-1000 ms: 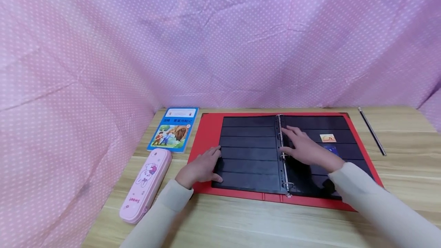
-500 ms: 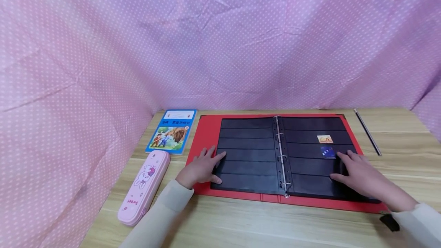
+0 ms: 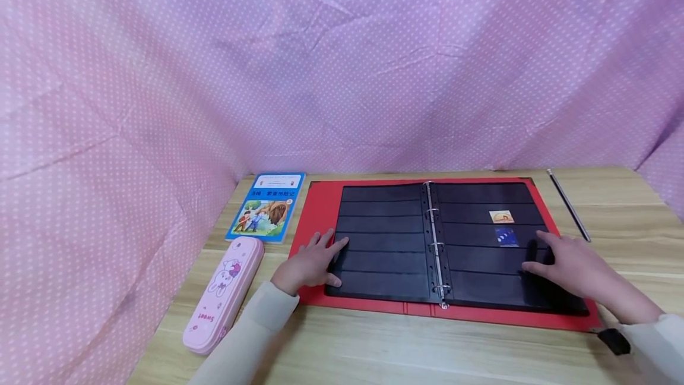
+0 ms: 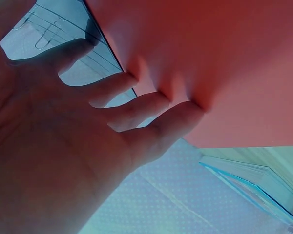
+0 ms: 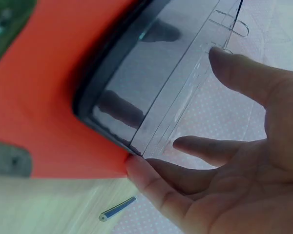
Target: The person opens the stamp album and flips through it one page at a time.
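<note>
A red ring binder (image 3: pixel 316 204) lies spread on the table, its black pocket pages (image 3: pixel 382 260) on both sides of the metal rings (image 3: pixel 437 245). On the right page sit a small cream picture card or stamp (image 3: pixel 501 217) and, just below it, a dark blue one (image 3: pixel 507 237). My left hand (image 3: pixel 310 261) rests with spread fingers on the left cover and page edge; its fingertips touch the red cover (image 4: pixel 244 73) in the left wrist view. Over the right page's outer edge is my right hand (image 3: pixel 579 266), fingers extended, with one fingertip at the page corner (image 5: pixel 132 146).
Left of the binder lie a blue picture book (image 3: pixel 265 207) and a pink pencil case (image 3: pixel 223 296). A dark pencil (image 3: pixel 569 205) lies beyond the right cover. Pink dotted cloth (image 3: pixel 342 64) hangs behind the wooden table (image 3: pixel 369 343).
My right hand has moved right from the rings to the right page's outer edge, uncovering the blue picture. The left hand stays in place, its fingers spread a little wider.
</note>
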Motion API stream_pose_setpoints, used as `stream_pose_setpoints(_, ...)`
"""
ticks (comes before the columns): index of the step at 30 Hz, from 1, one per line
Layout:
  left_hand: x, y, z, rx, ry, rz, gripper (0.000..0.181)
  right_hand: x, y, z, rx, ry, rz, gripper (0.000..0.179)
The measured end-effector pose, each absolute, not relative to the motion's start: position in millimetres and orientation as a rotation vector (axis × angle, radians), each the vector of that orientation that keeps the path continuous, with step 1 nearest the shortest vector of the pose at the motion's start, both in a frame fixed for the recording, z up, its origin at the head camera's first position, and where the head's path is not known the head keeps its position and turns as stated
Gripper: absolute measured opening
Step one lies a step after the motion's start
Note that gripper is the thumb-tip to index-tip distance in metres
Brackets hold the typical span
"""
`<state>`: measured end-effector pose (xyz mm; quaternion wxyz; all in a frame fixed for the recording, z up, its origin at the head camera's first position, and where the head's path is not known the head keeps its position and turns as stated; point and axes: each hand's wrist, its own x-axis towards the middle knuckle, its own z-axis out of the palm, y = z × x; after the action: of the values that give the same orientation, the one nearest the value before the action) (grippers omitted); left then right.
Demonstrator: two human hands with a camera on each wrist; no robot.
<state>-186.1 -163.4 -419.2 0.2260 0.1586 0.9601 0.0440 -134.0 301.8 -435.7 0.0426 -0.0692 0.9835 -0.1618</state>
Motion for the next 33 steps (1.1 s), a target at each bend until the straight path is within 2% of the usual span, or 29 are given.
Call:
stream_pose_setpoints(7,-186.2,-163.9,-421.1,0.442,2.65,0.132,0.091,-132.0,301.7,-430.6,-0.137,3.0,-0.63,0.088)
stream_pose_setpoints(20,-185.1,-165.0,-420.3,0.454,2.649,0.159,0.09,-126.8,294.1,-422.9,-0.088,3.085,-0.653,0.074)
stream_pose_setpoints(33,-186.5,-164.0,-422.6,0.45,2.655,0.143,0.091,-116.2,284.5,-408.8,-0.217,3.16,-0.775,0.055)
